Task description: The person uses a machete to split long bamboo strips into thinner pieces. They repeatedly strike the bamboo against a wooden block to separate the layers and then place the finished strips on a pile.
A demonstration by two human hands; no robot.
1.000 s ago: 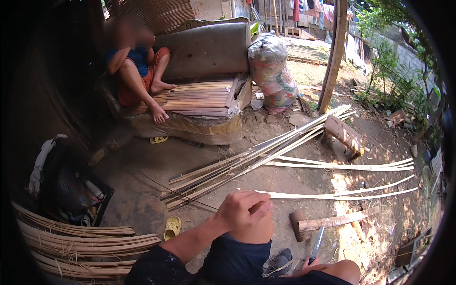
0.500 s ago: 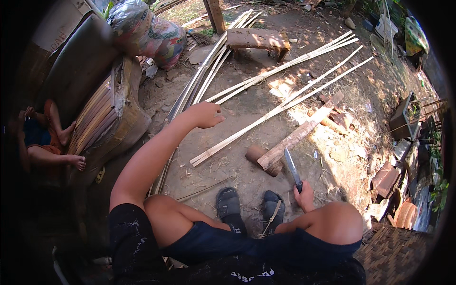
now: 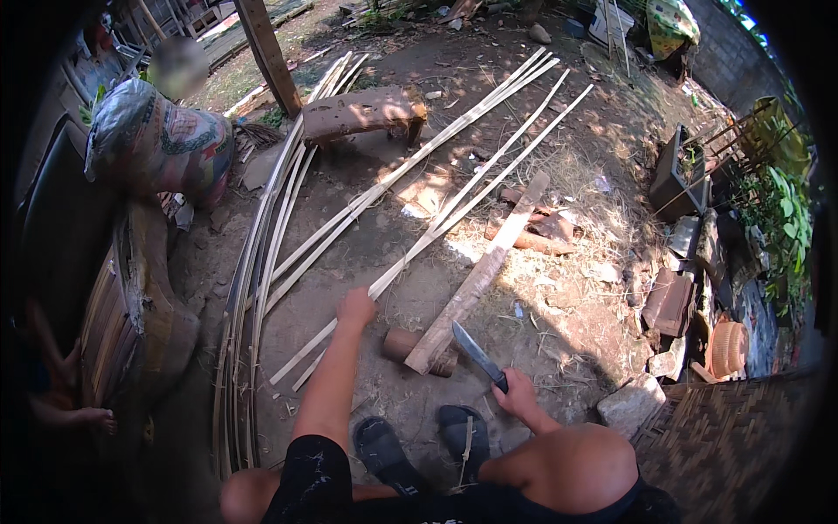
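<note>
Pale strips (image 3: 401,264), long and slender, lie as a pair on a diagonal across the middle of the frame, from left of lower centre toward the upper right. Their near ends stop short of the round log (image 3: 403,343), on its left side; their far ends reach the upper part of the frame, well apart from the right-hand clutter. Brown earth (image 3: 305,284) extends between this pair and the long bundle (image 3: 236,336) at left, leaving room on that side. On the right, the plank (image 3: 480,279) slants close by, its lower end on the log, and narrows the space. A second pair of strips (image 3: 375,190) runs nearly parallel, up and to the left; a low bench (image 3: 362,113) stands beyond.

Each strip is cream to straw-coloured, narrow and gently bowed. The two draw together near the centre of the frame and spread at both ends.

The left hand (image 3: 356,310) reaches down over the strips, with its fingers curled; whether they grip firmly cannot be told. The right hand (image 3: 519,397), at lower centre-right, has its fingers clamped around the dark handle of a knife (image 3: 476,354), whose blade points to the upper left, near the plank.
</note>
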